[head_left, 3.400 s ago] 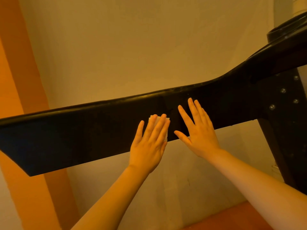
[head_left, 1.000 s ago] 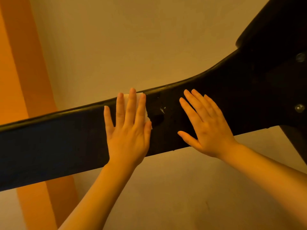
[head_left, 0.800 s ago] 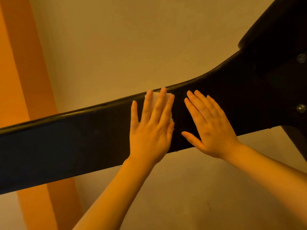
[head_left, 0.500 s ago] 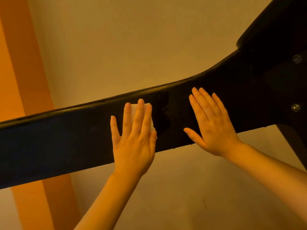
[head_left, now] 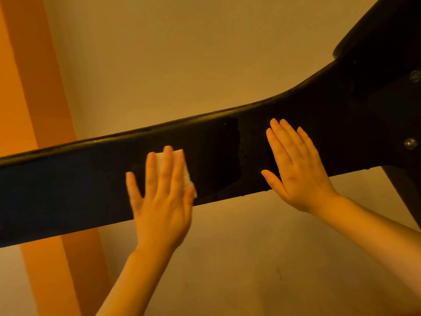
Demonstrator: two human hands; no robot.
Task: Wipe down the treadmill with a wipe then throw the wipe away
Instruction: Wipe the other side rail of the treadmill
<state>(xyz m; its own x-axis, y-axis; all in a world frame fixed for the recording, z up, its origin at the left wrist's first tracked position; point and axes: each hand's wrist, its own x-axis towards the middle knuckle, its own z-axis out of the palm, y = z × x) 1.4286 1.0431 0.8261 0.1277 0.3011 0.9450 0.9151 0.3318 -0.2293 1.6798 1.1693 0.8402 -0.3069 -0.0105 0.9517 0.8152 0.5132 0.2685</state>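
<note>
A plain beige wall fills the background, with an orange vertical band (head_left: pixel 41 110) running down its left side, and across the middle of the view slants the black side rail of the treadmill (head_left: pixel 79 179), widening toward a bolted upright at the right. The wiping step is under way: a darker, wet-looking patch (head_left: pixel 227 156) on the rail between the two hands suggests that stretch has been covered, while the long run of rail toward the left looks duller and, by my judgement, is not yet wiped; other parts of the machine lie outside the view, so how much of the whole remains cannot be told. Throwing the wipe away is not yet done, and no bin is visible. The left hand (head_left: pixel 161 195) lies flat on the rail's face with its fingers straight and close together, pressing the white wipe (head_left: pixel 182 165) against the surface; the folded wipe sits under the fingertips and pokes out above and to the right of them, so it is pinned by pressure rather than pinched in a curled grip. The right hand (head_left: pixel 296 169) rests flat and empty on the rail, fingers extended, well apart from the wipe and on the far side of the wet patch, apparently steadying.
</note>
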